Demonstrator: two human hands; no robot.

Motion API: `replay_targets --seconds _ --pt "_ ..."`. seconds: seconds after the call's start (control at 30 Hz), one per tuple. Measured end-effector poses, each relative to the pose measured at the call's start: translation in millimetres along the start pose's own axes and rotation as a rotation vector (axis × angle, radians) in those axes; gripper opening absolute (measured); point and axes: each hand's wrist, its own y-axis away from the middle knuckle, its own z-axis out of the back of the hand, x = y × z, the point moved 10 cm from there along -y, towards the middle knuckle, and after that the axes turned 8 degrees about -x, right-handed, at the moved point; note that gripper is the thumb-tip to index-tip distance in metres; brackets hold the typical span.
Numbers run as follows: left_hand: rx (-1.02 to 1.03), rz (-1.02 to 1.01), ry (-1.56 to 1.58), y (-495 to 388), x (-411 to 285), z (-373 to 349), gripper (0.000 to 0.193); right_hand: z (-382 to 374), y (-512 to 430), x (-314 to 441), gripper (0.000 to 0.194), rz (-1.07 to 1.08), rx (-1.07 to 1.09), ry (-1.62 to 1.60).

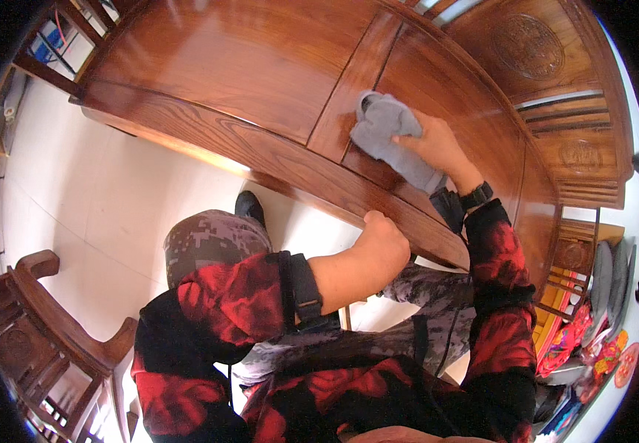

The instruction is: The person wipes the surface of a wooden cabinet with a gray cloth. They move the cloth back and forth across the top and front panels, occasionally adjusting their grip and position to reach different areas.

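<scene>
A grey cloth (388, 135) lies bunched on the polished wooden seat of a long bench (231, 61). My right hand (435, 141) presses on the cloth from its right side, thumb on top and the other fingers partly hidden behind it. My left hand (388, 238) is curled near the bench's front edge, with no object visible in it; whether it touches the edge is unclear. A black strap circles each wrist or forearm.
The carved wooden backrest (527, 47) rises along the far right side. A wooden armchair (48, 310) stands at the lower left on the pale floor (103, 205). Grey cushions (613, 277) and colourful fabrics (568, 338) are piled at the right.
</scene>
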Motion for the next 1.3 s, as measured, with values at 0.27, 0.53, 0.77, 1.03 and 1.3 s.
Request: replay_targets --seconds 0.27,0.53,0.77,1.03,1.3 --pt "0.007 0.0 0.003 4.3 4.0 8.3 0.017 41.8 -117.2 -37.7 0.06 0.005 -0.299 0.323" --pt "-0.066 0.014 -0.081 3.6 5.9 15.1 0.027 18.2 -95.3 4.6 0.051 0.186 0.087 0.519" --pt "-0.049 0.006 -0.061 1.4 5.5 14.6 0.026 -19.0 -56.8 89.7 0.046 0.383 0.147 0.232" --pt "0.031 0.009 0.016 0.6 11.4 8.0 0.041 0.3 -143.6 60.2 0.047 0.284 -0.29 0.379" --pt "0.019 0.001 -0.033 0.2 11.8 10.7 0.045 -1.0 -104.2 27.9 0.053 0.268 -0.068 0.325"
